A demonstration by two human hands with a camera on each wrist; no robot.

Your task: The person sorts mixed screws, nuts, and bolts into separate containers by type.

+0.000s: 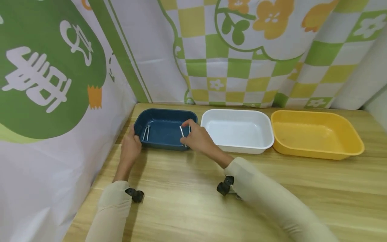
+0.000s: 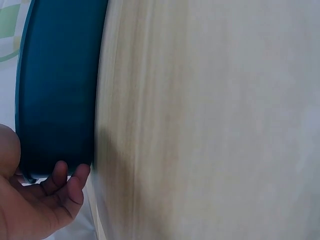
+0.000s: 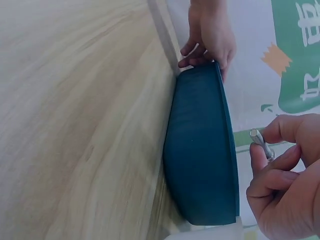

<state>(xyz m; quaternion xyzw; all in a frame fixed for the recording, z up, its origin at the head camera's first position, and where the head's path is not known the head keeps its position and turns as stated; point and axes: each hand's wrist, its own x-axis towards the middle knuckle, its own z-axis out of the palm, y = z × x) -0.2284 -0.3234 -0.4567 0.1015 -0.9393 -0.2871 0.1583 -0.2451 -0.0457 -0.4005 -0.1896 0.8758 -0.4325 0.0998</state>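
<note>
My left hand (image 1: 131, 148) grips the left end of the dark blue tray (image 1: 164, 147), thumb at the rim and fingers against the outer wall; the left wrist view shows the curled fingers (image 2: 75, 192). Over the tray's right part, my right hand (image 1: 198, 137) pinches a long silver bolt (image 1: 181, 131) between thumb and index finger. The right wrist view shows this bolt (image 3: 262, 144) above the rim. Two similar bolts (image 1: 146, 133) lie side by side in the tray's left part. Another bolt (image 1: 189, 129) shows at the right, partly hidden by my right hand.
A white tray (image 1: 237, 147) stands right of the blue one, and a yellow tray (image 1: 317, 153) stands right of that. All three line the back of the wooden table (image 1: 181, 195). Patterned cloth (image 1: 217, 67) hangs behind, and a printed sheet (image 1: 75, 144) hangs on the left.
</note>
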